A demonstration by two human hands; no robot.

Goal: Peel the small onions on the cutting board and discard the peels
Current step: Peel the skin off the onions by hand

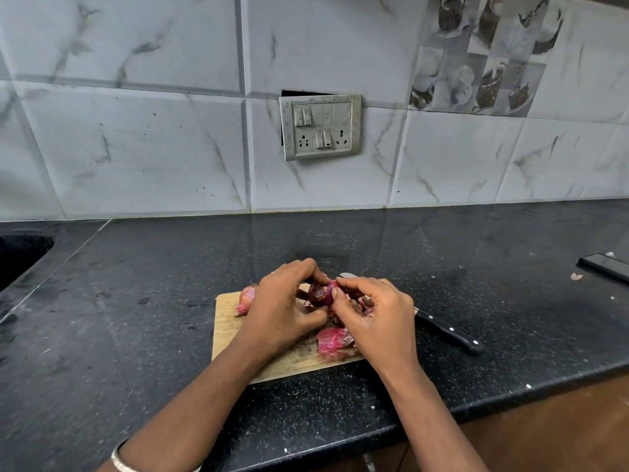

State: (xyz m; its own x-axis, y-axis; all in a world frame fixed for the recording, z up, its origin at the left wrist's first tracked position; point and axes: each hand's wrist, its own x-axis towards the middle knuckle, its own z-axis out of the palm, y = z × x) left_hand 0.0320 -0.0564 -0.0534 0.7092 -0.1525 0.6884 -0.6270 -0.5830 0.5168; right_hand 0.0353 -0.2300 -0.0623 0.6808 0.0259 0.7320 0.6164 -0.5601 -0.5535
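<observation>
A small dark-purple onion (320, 294) is held just above the wooden cutting board (227, 327). My left hand (282, 308) grips it from the left. My right hand (374, 318) pinches a strip of pink skin at the onion's right side. An unpeeled pink onion (245, 299) lies at the board's far left corner, partly hidden by my left hand. Another pink onion with loose skin (333, 342) rests near the board's front edge. Bits of peel lie under my right hand, mostly hidden.
A black-handled knife (449, 332) lies on the black counter right of the board, its blade tip showing behind my hands. A dark flat object (604, 267) sits at the far right, with a peel scrap beside it. A sink opening (20, 257) is at the far left.
</observation>
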